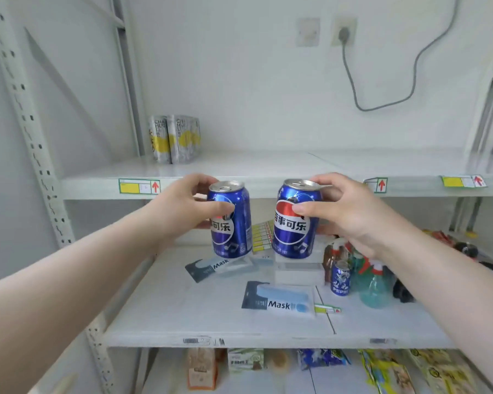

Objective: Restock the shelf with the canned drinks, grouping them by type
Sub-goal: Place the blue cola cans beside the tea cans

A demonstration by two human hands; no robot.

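- Left blue cola can (230,220): shiny blue with the red, white and blue globe logo and white Chinese lettering, silver top with the tab unopened. It's upright, tipped slightly, held up in the air in front of the upper shelf's edge (239,189).
- Right blue cola can (296,220): same design, logo facing the camera, also upright and held up, just beside the first one but not touching.
- Grey-and-yellow cans (174,139): a small group standing upright together at the back left of the upper shelf.
- Small blue can (341,280): a little one standing upright on the middle shelf (182,308), among other stuff on the right.
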